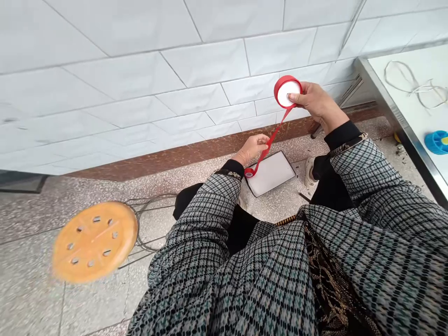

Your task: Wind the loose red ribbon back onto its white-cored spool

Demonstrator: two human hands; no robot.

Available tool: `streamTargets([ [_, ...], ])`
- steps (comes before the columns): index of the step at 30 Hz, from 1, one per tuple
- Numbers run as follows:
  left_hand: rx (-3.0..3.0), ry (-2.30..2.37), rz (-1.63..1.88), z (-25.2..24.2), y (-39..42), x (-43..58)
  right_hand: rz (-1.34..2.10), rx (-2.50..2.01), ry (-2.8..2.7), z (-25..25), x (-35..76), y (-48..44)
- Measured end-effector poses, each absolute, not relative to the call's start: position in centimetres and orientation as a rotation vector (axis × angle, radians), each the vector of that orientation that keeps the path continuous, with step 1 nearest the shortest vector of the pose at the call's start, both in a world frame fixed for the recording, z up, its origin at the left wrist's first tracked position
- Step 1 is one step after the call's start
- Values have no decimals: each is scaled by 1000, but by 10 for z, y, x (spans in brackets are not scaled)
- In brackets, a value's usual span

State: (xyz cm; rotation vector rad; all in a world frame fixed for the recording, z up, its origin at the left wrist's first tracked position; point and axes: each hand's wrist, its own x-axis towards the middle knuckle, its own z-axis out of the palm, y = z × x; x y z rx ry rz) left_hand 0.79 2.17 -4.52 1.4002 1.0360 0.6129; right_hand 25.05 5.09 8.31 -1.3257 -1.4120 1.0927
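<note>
My right hand (317,103) grips a large roll of red ribbon (281,84) with a white side face, thumb pressed on the white. It is raised in front of the tiled wall. From the roll a red strip (279,128) slants down to my left hand (252,148), whose fingers are closed on it. Below that hand the strip continues to a small red roll (248,172), seen at the corner of a shallow white tray with dark edges (273,175). Whether the small roll hangs or rests there, I cannot tell. The tray lies low between my legs.
An orange round stool (94,240) with holes in its seat stands on the left. At right is a metal-edged white table (430,74) bearing a loose white cord (416,88) and a blue spool (437,142). The white tiled wall (206,60) rises close in front.
</note>
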Motion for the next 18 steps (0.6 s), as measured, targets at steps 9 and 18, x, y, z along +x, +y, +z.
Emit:
streamTargets([
  [9, 1559, 1012, 763, -4, 46, -1, 1093, -1210, -1521, 100, 235, 49],
  [18, 1061, 573, 817, 6, 56, 35, 1255, -1097, -1494, 82, 239, 49],
])
